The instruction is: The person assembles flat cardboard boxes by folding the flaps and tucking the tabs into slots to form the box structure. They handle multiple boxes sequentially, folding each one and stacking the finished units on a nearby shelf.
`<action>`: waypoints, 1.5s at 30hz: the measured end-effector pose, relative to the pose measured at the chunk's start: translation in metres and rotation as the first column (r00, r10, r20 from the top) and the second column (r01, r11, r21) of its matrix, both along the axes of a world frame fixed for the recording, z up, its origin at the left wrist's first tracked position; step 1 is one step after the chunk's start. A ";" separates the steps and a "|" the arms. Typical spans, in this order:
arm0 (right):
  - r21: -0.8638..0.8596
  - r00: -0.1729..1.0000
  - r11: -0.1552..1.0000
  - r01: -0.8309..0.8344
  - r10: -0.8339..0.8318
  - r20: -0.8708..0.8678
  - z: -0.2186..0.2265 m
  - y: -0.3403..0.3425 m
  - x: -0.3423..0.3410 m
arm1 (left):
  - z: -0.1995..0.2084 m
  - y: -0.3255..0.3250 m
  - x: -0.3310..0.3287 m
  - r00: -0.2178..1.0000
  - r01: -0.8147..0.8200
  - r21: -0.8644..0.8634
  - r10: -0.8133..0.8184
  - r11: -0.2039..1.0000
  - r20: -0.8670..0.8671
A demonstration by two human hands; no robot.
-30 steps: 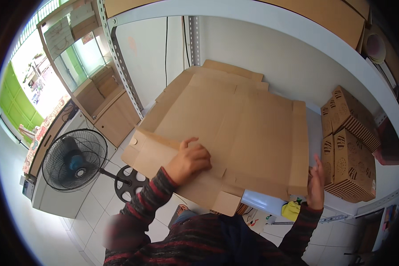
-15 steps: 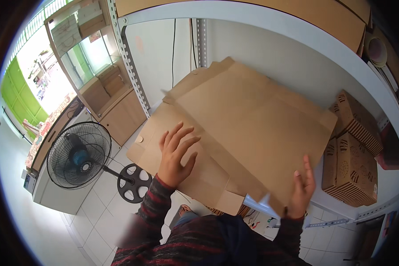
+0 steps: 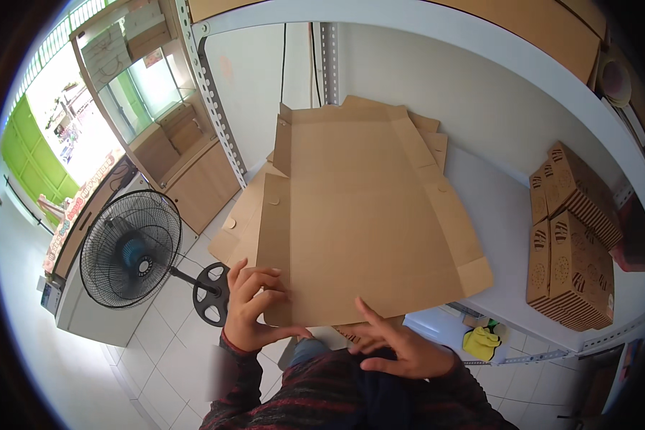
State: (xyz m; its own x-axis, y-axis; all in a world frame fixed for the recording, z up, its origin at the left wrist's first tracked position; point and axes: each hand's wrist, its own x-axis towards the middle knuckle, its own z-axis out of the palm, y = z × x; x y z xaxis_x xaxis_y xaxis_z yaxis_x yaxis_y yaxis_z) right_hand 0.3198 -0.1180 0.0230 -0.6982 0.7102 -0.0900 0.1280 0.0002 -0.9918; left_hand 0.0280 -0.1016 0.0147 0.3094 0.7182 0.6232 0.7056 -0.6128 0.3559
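Observation:
A brown flat cardboard box blank (image 3: 365,215) lies in front of me, its creased side panels lifting a little, mostly along the left side. At its near left corner my left hand (image 3: 254,304) has curled fingers over the side flap, the thumb under the near edge. My right hand (image 3: 405,351) is just off the near edge, fingers stretched and apart, the index fingertip at the cardboard and nothing held. More flat cardboard blanks (image 3: 229,240) lie beneath, showing at the left and far sides.
On the grey shelf (image 3: 473,186), striped-edged brown boxes (image 3: 580,258) are stacked at the right. A black fan (image 3: 130,251) stands at the left before a wooden cabinet (image 3: 204,183). Below the shelf's front edge is a yellow glove (image 3: 481,344). A white shelf beam (image 3: 408,16) crosses overhead.
The top blank has turned and come nearer, its side panels now partly raised. My left hand has moved down onto its corner. The right hand has moved left, from its right edge to the near edge.

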 end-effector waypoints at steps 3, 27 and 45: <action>0.163 0.991 0.979 0.120 -0.129 0.045 0.023 0.004 0.024 | -0.025 -0.001 -0.018 0.996 -0.089 -0.030 0.090 0.996 0.025; 0.561 0.465 0.332 0.758 -0.878 -0.110 -0.041 0.070 0.063 | -0.055 0.030 -0.012 0.822 -0.498 -0.172 0.526 0.850 0.217; 0.548 0.511 0.356 0.757 -0.845 -0.157 -0.049 0.065 0.071 | -0.035 0.016 0.052 0.979 -0.188 -0.062 0.182 0.980 -0.095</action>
